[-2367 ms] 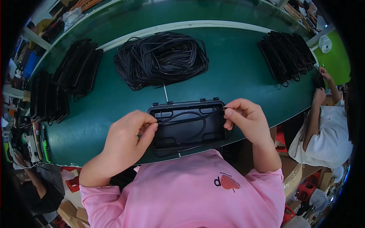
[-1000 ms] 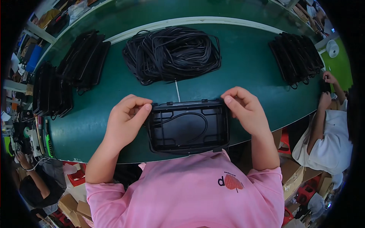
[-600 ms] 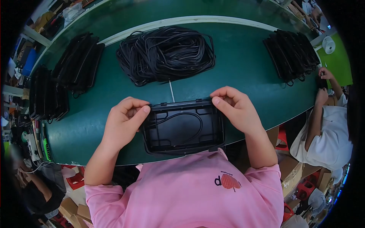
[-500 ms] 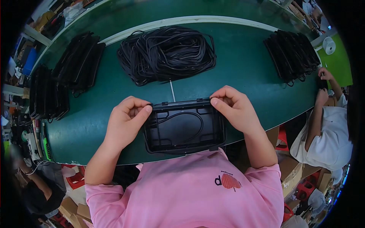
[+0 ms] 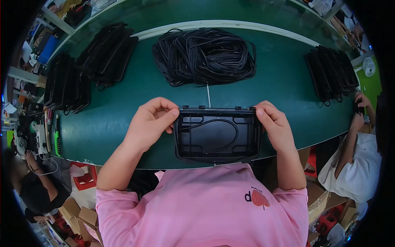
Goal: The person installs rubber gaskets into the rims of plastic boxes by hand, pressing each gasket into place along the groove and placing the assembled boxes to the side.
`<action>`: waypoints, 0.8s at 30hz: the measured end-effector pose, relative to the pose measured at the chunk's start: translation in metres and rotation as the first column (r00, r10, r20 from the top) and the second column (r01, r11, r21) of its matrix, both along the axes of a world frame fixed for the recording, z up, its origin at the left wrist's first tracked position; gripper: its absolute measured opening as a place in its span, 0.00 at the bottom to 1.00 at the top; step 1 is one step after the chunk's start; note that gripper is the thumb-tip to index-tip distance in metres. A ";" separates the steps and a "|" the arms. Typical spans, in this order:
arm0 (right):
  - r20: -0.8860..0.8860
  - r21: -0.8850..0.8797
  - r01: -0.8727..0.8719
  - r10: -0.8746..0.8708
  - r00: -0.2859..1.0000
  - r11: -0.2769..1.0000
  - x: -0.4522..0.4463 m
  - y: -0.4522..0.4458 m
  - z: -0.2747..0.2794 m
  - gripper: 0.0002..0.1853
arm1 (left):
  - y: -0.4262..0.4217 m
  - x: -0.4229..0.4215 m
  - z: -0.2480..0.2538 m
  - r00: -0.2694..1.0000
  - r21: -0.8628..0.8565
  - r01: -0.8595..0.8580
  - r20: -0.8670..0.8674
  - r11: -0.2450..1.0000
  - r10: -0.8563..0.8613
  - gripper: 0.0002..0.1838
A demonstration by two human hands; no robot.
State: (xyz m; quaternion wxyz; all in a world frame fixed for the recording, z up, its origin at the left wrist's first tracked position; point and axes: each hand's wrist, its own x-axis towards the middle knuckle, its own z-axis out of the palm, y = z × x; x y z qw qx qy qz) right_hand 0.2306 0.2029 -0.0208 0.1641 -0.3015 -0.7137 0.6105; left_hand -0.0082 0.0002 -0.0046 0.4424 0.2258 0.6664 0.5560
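Observation:
A black rectangular plastic case (image 5: 218,154) lies at the table's near edge, its hollow side facing up. Inside it a thin black cord (image 5: 237,133) curves in a loop. My left hand (image 5: 154,119) pinches the case's far left corner between thumb and fingers. At the far right corner, my right hand (image 5: 275,123) grips the rim the same way. Small hinge-like tabs show along the far edge between the hands. Beyond the case sits a big heap of flat black rubbery strips (image 5: 205,57), touched by neither hand.
Stacks of black pieces stand on the green table (image 5: 119,131): two at left (image 5: 68,84) and one at right (image 5: 331,74). A green-handled tool (image 5: 57,142) lies by the left edge. Co-workers sit at both sides; the right one's hands (image 5: 360,109) hold something dark.
The whole scene has shifted right in view as the head turned. My right hand has slid down slightly along the case's right corner; both hands still hold the case.

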 end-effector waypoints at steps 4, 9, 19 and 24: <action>-0.064 0.041 0.046 -0.043 0.997 0.998 0.000 -0.002 -0.002 0.07 | -0.002 0.005 -0.003 0.995 0.010 -0.001 -0.098 1.000 0.002 0.04; -0.075 -0.047 0.092 -0.095 0.993 0.995 0.000 -0.003 -0.003 0.04 | -0.002 0.013 -0.009 0.857 0.133 0.043 -0.515 0.990 0.032 0.04; -0.006 -0.270 0.096 -0.102 0.995 0.958 0.000 -0.001 -0.001 0.10 | -0.003 0.003 0.003 0.976 -0.040 0.021 -0.216 0.999 -0.030 0.04; 0.001 -0.237 0.105 -0.108 0.994 0.966 0.000 -0.002 0.000 0.09 | -0.001 0.003 0.001 0.997 0.016 -0.011 -0.080 1.000 0.012 0.05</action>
